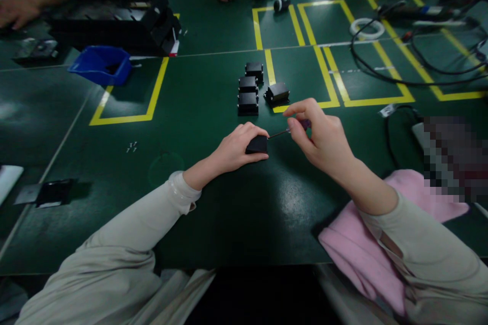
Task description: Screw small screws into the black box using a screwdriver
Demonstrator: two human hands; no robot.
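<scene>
Head view, single frame.

- Left hand [236, 150]: palm down on the green table [213, 203], fingers curled over a small black block [257, 144]. Thumb and fingertips pinch its near end; only the right face of the block shows.
- Right hand [324, 137]: raised just right of the block, thumb and forefinger closed on a thin driver [278, 134]. The shaft runs leftward, almost level, and its tip meets the block's exposed face. A purplish handle is mostly hidden in the fingers.
- The block sits on the table between the two hands, under the left, apart from the right except through the driver.
- Beyond the hands: a column of three black blocks [248, 94], with a fourth block [277, 93] just beside it on yellow tape.
- Loose screws [131, 147] well to the left; pink cloth [343, 249] under the right forearm.
</scene>
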